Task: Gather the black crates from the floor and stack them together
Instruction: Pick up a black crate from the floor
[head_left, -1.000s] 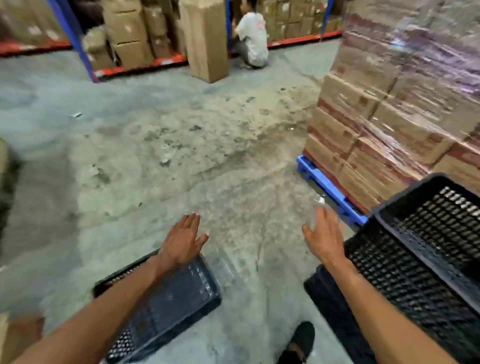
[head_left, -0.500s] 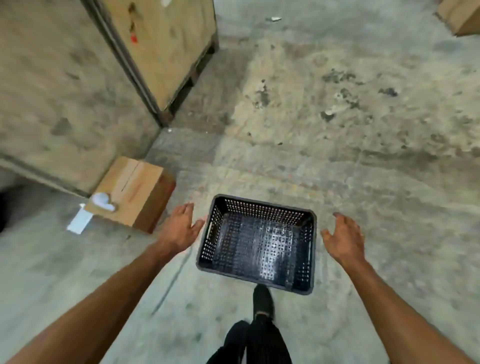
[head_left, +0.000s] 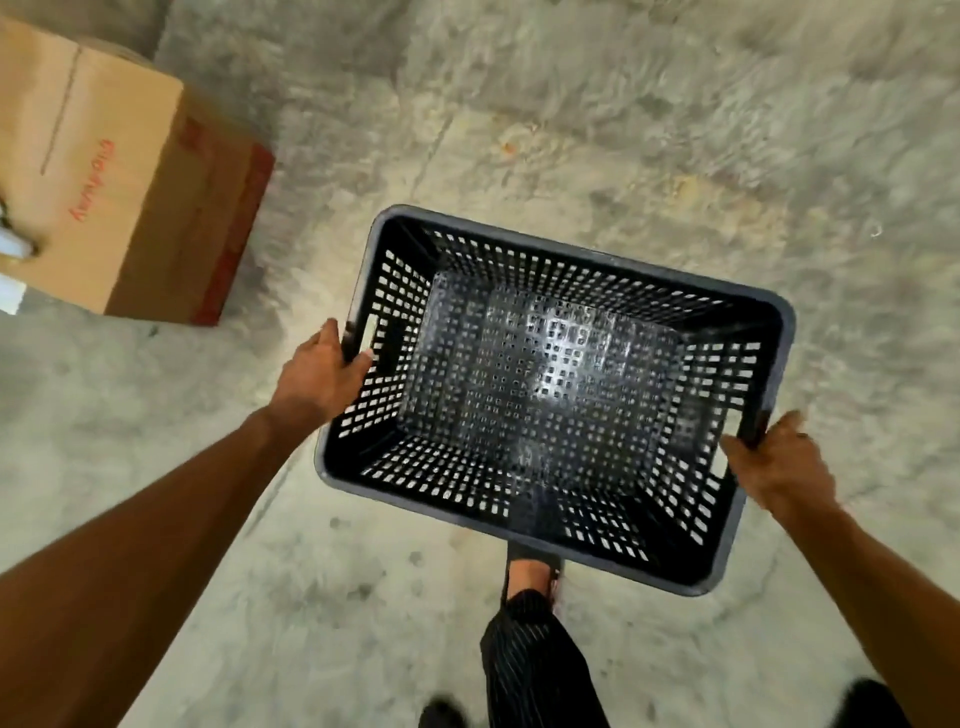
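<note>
Both hands are clamped on one black crate (head_left: 556, 395), one at each short end. Left hand (head_left: 317, 379) grips the left end wall at its handle slot, thumb over the rim and fingers hidden outside the wall. Right hand (head_left: 779, 467) wraps the rim at the right end, thumb inside.

Crate position: front and centre, between the two forearms, open side up, directly ahead of the person's forward foot (head_left: 530, 571), whose toes the crate's near edge covers. Whether the base rests on the concrete floor (head_left: 623, 130) or is clear of it cannot be determined.

Orientation: the long axis runs left to right, skewed so that the left end sits farther away and the right end nearer. Walls and base are perforated grid; the interior holds nothing.

Markings: none readable on the crate. A cardboard box (head_left: 119, 176) stands at upper left, apart from the crate, with red tape on its side and red lettering on top, too blurred to read with certainty.

Clearance: bare floor lies beyond the crate's far edge and to its right. On the left, a strip of floor separates the crate from the box.
</note>
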